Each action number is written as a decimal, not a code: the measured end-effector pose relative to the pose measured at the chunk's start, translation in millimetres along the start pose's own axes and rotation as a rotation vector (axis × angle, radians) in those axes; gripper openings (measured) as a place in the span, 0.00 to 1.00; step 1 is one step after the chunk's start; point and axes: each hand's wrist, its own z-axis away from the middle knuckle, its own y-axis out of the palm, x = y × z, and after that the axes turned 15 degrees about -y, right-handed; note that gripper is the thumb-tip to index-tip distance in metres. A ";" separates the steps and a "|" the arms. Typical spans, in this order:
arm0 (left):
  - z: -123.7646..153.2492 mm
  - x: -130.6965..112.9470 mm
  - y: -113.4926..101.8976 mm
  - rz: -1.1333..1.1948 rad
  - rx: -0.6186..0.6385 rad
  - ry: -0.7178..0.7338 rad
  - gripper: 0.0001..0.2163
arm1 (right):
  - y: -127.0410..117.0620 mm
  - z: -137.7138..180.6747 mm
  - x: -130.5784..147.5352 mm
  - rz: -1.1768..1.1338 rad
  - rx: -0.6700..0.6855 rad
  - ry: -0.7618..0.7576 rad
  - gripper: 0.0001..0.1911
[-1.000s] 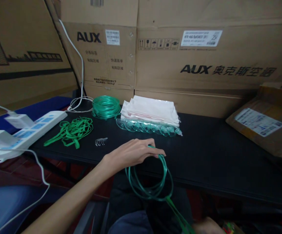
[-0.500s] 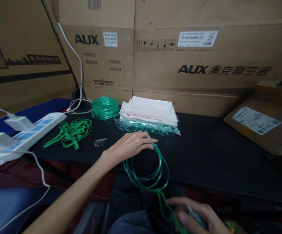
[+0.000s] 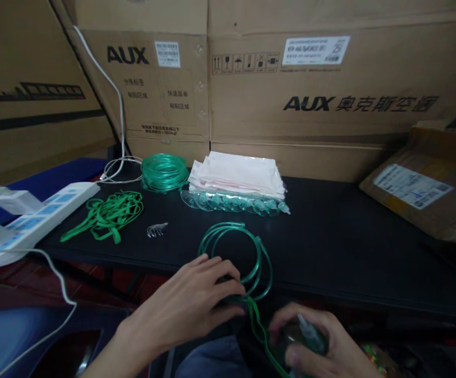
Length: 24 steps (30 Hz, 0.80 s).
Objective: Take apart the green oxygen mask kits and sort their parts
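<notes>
One loose coil of green tubing (image 3: 258, 258), on the black table (image 3: 338, 247) at its near edge; left hand (image 3: 196, 299) over the coil's near left side, fingers curved, grip cannot be told. One translucent green piece (image 3: 313, 337), right hand (image 3: 322, 341) closed around it. One green strap (image 3: 266, 346), between the hands. Behind: white packets (image 3: 239, 173), a thicker coil (image 3: 164, 173).
</notes>
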 end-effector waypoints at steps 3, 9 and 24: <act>2.0 3.2 11.3 -0.035 -0.004 0.010 0.04 | 4.5 -5.1 -1.3 0.056 0.111 -0.011 0.12; -1.1 13.7 7.7 0.070 -0.010 0.012 0.07 | 6.0 -12.2 0.1 0.182 0.145 -0.026 0.05; 6.1 43.8 -20.2 0.323 0.076 -0.117 0.05 | -56.5 -26.0 40.5 -0.303 -1.053 -0.242 0.19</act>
